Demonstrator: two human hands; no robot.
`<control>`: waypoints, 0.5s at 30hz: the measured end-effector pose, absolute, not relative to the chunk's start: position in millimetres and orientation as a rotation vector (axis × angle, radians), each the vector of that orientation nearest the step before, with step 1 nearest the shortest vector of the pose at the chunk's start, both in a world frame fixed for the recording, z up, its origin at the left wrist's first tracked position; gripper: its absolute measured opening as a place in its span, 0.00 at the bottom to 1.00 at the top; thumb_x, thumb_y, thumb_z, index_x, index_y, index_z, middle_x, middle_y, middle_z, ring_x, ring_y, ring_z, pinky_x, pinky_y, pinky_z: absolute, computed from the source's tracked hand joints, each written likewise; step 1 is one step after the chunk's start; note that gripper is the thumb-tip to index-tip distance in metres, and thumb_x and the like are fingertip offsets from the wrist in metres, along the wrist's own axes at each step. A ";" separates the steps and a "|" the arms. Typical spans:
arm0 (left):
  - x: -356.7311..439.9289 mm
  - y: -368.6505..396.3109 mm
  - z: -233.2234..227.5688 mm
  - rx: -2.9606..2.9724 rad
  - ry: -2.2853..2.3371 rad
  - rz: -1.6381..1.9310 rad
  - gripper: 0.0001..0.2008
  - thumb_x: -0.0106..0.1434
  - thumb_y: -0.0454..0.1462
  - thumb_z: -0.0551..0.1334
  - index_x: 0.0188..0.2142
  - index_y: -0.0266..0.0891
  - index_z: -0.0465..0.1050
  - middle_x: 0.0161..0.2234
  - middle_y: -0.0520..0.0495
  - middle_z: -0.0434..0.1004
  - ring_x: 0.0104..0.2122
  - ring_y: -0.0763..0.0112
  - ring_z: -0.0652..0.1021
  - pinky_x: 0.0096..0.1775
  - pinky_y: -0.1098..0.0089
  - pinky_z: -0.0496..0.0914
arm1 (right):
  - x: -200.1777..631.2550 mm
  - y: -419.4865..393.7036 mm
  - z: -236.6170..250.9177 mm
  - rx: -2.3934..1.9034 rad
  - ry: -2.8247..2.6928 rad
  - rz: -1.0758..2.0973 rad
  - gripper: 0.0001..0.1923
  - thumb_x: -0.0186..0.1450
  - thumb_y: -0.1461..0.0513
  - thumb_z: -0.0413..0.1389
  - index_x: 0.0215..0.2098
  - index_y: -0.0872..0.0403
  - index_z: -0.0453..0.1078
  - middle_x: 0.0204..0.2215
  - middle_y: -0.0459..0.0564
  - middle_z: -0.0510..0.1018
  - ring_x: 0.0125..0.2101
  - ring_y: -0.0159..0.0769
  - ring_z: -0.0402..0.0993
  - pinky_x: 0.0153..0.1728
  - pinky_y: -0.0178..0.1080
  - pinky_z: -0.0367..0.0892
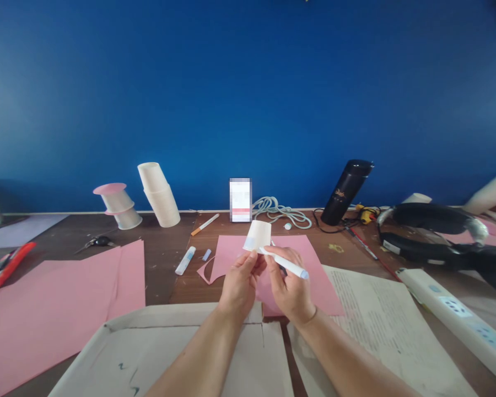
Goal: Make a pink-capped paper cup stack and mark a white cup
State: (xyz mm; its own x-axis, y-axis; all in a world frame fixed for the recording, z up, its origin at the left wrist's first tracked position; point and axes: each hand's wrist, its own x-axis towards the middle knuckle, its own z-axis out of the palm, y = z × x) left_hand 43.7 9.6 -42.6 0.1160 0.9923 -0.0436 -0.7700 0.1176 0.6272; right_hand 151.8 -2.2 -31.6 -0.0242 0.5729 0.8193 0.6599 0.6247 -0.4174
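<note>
The left hand point(240, 281) pinches a white paper cup point(258, 236) upside down above the pink paper sheet point(314, 270). The right hand point(290, 286) is closed around a white glue stick point(284, 263), its tip touching the cup's lower rim. A glue cap point(206, 255) lies left of that sheet.

Both forearms bare, a thin band on the right wrist point(310, 318).
</note>
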 end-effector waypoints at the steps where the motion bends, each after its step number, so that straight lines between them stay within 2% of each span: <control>1: 43.7 9.6 -42.8 0.520 0.523 1.379 0.08 0.55 0.36 0.66 0.34 0.33 0.77 0.34 0.45 0.78 0.35 0.72 0.76 0.43 0.71 0.67 | 151.8 -2.3 -31.5 -1.022 -1.691 -0.097 0.10 0.64 0.65 0.52 0.44 0.53 0.68 0.36 0.51 0.77 0.38 0.37 0.73 0.42 0.43 0.66; 15: 43.5 8.3 -39.6 0.483 0.533 1.384 0.07 0.54 0.36 0.67 0.32 0.33 0.77 0.31 0.46 0.77 0.33 0.73 0.76 0.42 0.71 0.68 | 150.1 -4.7 -28.6 -1.037 -1.678 -0.104 0.08 0.65 0.65 0.51 0.42 0.53 0.67 0.35 0.51 0.77 0.38 0.37 0.73 0.42 0.43 0.67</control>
State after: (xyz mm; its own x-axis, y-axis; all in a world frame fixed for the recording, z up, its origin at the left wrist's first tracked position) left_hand 43.5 8.3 -39.6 0.1064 0.9919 -0.0700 -0.7826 0.1269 0.6094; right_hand 150.1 -4.7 -28.6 -0.0095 0.5731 0.8194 0.6698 0.6121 -0.4203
